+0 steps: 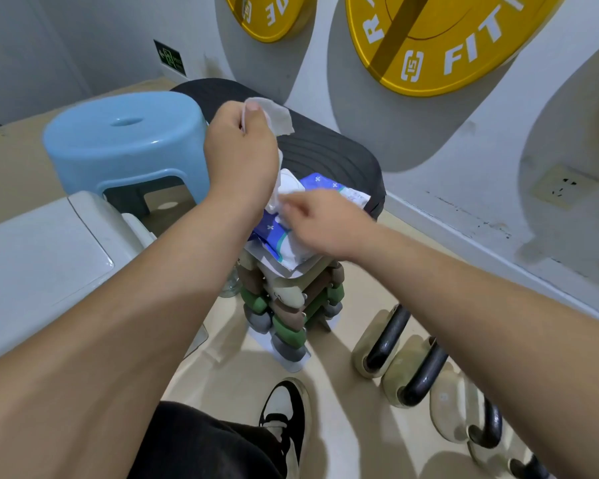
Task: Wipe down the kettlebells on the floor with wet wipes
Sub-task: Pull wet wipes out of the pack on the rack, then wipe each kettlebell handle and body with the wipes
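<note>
A blue and white pack of wet wipes [317,184] lies on top of a stack of coloured foam blocks [291,305], its white lid flipped up. My left hand [241,150] is raised above the pack, pinching a white wet wipe [274,114] that stretches down to the pack's opening. My right hand [320,221] presses down on the pack and holds it in place. Three pale kettlebells with black handles [408,371] stand in a row on the floor at the lower right, partly hidden by my right forearm.
A light blue plastic stool [118,140] stands behind the stack on the left, a black ribbed platform [325,146] behind it. A white appliance [42,257] is at the left. The wall with yellow plates [446,39] is close on the right. My shoe [286,409] is below.
</note>
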{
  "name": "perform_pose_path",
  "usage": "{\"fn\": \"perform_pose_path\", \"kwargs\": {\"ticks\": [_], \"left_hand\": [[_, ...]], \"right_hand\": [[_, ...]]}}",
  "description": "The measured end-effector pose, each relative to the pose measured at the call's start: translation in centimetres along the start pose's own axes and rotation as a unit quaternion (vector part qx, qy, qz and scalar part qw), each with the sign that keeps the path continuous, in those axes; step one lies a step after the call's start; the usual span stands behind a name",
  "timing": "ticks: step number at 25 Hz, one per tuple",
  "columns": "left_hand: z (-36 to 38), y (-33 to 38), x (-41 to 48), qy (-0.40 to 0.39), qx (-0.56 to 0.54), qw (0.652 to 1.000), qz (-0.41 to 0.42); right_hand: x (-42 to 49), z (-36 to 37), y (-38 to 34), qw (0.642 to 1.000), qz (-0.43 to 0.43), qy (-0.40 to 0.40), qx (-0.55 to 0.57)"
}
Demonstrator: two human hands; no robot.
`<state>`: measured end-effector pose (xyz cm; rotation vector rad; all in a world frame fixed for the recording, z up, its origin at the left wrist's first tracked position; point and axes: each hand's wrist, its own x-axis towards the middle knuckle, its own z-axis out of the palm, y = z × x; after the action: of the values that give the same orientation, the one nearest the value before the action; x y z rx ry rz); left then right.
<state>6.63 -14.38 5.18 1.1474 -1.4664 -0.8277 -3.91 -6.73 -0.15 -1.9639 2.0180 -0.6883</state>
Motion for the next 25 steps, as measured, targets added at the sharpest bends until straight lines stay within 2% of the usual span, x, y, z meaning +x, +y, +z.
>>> {"fn": "perform_pose_path", "kwargs": {"ticks": [2, 3, 5, 6, 8, 11, 13, 15, 16, 17, 19, 23, 25], "left_hand": [[0.2, 0.3, -0.5, -0.018, 0.026, 0.999, 0.016], [0.2, 0.6, -0.7, -0.023, 0.033, 0.999, 0.014], [0.1, 1.5, -1.0, -0.017, 0.014, 1.0, 0.001], [0.0, 2.1, -1.1, -0.012, -0.013, 1.0, -0.005], [0.0, 3.4, -1.7, -0.018, -0.075, 0.997, -0.013], [0.9, 4.6, -3.6, -0.097, -0.104, 0.989, -0.03], [1.7, 5.3, -5.2, -0.178, -0.12, 0.975, -0.064], [2.6, 6.0, -7.0, -0.287, -0.157, 0.937, -0.123], [3.0, 6.2, -7.9, -0.346, -0.167, 0.909, -0.159], [3.5, 6.2, -8.9, -0.403, -0.157, 0.882, -0.186], [4.7, 5.5, -10.6, -0.477, -0.122, 0.844, -0.213], [6.6, 3.8, -13.1, -0.524, -0.112, 0.793, -0.289], [8.1, 3.0, -14.8, -0.539, -0.115, 0.771, -0.318]], "right_hand": [[-1.3, 1.8, 0.6, 0.978, -0.079, -0.067, -0.181], [-1.5, 2.1, 0.7, 0.973, -0.104, -0.073, -0.191], [-1.9, 0.8, 0.1, 0.993, -0.091, -0.046, -0.058], [-2.2, -0.2, 0.0, 0.998, -0.062, -0.002, 0.019], [-3.1, -2.5, 0.4, 0.99, 0.041, 0.104, 0.088], [-4.4, -6.2, 0.9, 0.941, 0.189, 0.194, 0.204], [-5.2, -8.0, 1.3, 0.871, 0.277, 0.225, 0.336], [-6.6, -9.3, 2.1, 0.776, 0.328, 0.158, 0.515], [-7.2, -9.5, 2.7, 0.743, 0.335, 0.098, 0.57], [-8.1, -9.6, 3.5, 0.727, 0.328, 0.051, 0.602], [-10.3, -8.9, 5.6, 0.709, 0.319, 0.034, 0.628], [-14.2, -8.0, 9.6, 0.708, 0.359, 0.176, 0.582], [-15.9, -7.6, 11.0, 0.706, 0.372, 0.204, 0.568]]}}
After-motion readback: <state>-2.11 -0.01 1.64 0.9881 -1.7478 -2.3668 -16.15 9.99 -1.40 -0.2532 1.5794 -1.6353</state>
